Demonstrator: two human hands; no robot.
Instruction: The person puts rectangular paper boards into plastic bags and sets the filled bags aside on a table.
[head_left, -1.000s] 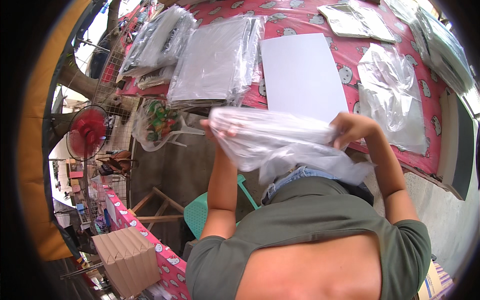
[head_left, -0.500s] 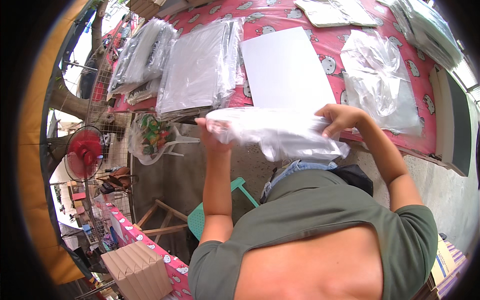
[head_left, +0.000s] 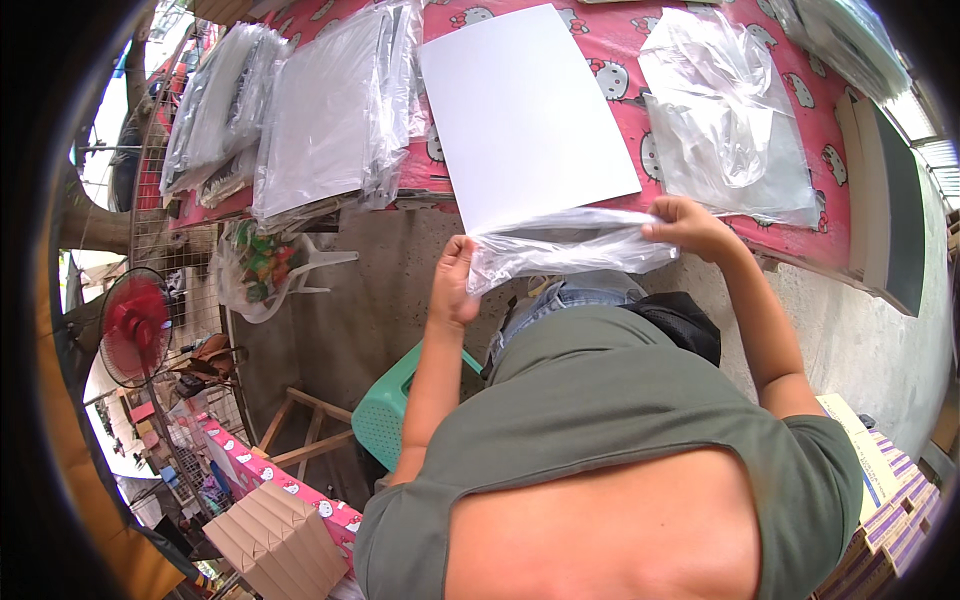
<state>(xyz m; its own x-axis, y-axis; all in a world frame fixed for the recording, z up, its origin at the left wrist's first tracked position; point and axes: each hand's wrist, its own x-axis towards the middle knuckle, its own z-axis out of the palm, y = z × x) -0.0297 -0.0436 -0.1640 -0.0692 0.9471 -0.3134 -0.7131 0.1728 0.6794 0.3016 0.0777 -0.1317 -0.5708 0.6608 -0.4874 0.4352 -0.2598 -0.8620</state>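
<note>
A clear plastic bag (head_left: 570, 257) is stretched between my two hands at the table's near edge, its mouth spread apart. My left hand (head_left: 457, 280) pinches the bag's left side, and my right hand (head_left: 690, 228) grips its right corner. Just beyond lies a large white sheet (head_left: 530, 110) on the table. The sheet's near end meets the bag's far edge; whether any of it is inside the bag, I cannot tell. To the right of the sheet rest loose clear plastic bags (head_left: 735, 120).
A pink patterned cloth covers the table (head_left: 615, 85). Plastic-wrapped stacks (head_left: 320, 110) lie at its left, with a dark box-like block (head_left: 890, 200) at the right end. Below are a green stool (head_left: 385, 410), a red fan (head_left: 135, 325) and folded cardboard (head_left: 270, 535).
The bag, blurred and bunched earlier, is now pulled taut with its mouth apart. My left hand has moved toward the sheet's near corner. The whole view has shifted, showing the table higher up.
</note>
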